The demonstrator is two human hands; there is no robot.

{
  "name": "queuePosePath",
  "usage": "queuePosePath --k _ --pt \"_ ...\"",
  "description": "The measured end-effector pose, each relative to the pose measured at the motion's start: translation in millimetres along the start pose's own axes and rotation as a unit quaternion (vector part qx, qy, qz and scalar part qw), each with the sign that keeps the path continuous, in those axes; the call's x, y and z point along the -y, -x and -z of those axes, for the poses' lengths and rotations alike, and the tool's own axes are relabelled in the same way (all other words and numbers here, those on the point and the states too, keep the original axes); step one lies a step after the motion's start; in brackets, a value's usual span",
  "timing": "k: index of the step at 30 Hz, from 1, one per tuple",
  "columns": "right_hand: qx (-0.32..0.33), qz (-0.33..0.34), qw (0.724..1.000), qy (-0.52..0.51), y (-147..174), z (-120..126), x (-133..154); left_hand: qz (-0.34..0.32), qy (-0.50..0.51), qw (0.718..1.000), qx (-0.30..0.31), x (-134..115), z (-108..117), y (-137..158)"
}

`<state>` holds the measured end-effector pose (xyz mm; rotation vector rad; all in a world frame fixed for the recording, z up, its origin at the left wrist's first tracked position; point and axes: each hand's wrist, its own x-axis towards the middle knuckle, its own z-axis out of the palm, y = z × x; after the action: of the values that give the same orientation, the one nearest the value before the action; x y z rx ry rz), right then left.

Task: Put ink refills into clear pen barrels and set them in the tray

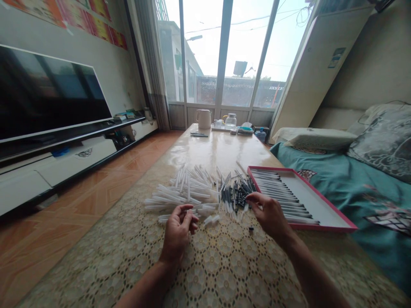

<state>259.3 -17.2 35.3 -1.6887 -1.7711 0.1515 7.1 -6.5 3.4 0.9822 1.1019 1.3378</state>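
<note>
My left hand (180,223) is closed, its fingers curled toward the thumb at the near edge of a heap of white translucent pen barrels (180,192). Whatever it may hold is hidden among the fingers. At the right, my right hand (268,212) pinches at the edge of a pile of thin pen refills with black ends (236,194); what lies between its fingertips is too small to make out. Beside that hand, a shallow pink-rimmed box (337,214) holds a row of white pens with dark ends (282,194). One small black piece (251,229) lies near my right wrist.
The long table (212,265) has a patterned cover. A beige jug (203,119), a glass jar (230,121) and a tissue pack (245,130) stand at its far end. A sofa with a green cover (321,171) is on the right, a television (48,94) on the left.
</note>
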Motion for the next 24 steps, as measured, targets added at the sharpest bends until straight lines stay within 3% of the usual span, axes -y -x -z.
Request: queuePosePath --k 4,8,18,24 --pt "0.075 0.067 0.994 -0.035 1 -43 29 0.011 -0.004 1.000 0.003 2 0 -2" --pt "0.108 0.087 0.990 0.000 -2 -66 43 0.014 0.000 1.000 0.002 3 0 -3" --pt "0.018 0.016 0.993 0.116 -42 -85 53 0.021 -0.003 1.000 0.011 4 0 -3" --pt "0.017 0.010 0.993 0.118 -34 -78 43 0.016 0.001 1.000 0.012 4 0 -2"
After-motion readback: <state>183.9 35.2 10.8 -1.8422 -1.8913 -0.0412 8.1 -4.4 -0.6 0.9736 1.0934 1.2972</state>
